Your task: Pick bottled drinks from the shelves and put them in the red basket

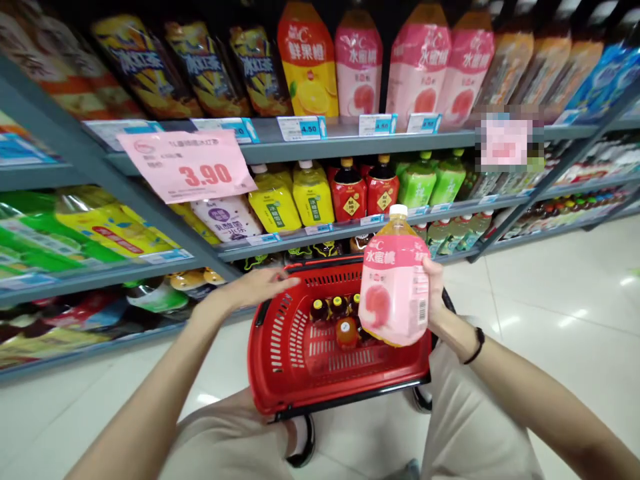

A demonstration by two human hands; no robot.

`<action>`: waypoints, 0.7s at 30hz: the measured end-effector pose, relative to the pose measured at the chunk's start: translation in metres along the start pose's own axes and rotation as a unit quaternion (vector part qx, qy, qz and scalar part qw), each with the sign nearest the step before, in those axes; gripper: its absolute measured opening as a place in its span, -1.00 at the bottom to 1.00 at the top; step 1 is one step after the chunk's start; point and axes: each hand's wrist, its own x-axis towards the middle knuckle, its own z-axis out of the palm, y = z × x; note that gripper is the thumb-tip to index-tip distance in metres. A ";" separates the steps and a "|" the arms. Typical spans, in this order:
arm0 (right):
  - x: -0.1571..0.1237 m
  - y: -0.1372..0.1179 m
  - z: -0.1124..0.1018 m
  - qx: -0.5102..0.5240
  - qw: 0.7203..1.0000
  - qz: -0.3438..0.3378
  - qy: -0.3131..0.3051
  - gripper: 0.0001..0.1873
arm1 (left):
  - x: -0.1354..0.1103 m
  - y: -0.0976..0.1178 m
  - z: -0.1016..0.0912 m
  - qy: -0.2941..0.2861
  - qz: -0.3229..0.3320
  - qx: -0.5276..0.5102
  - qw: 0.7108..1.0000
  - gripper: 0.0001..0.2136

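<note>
A large peach drink bottle (393, 287) with a pink label and white cap is in my right hand (434, 283), whose fingers wrap its right side. The bottle leans slightly and hangs over the right part of a red shopping basket (267, 387). My left hand (265, 285) is empty, fingers stretched out above the basket's back left rim. Inside the basket stand several dark bottles with yellow caps (339, 307) and an amber bottle with a white cap (346, 333). The peach drink bottle hides part of the basket's contents.
Shelves of bottled drinks run across the back. More peach drink bottles (419, 67) stand on the upper shelf (345, 139), red-labelled bottles (349, 193) on the one below. A pink price sign (190, 167) sticks out at left. My knees flank the basket on the tiled floor (550, 300).
</note>
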 end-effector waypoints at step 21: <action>0.016 0.018 -0.007 -0.184 0.965 -0.150 -0.107 -0.16 | -0.041 0.125 0.074 0.135 0.360 -0.136 0.913 0.36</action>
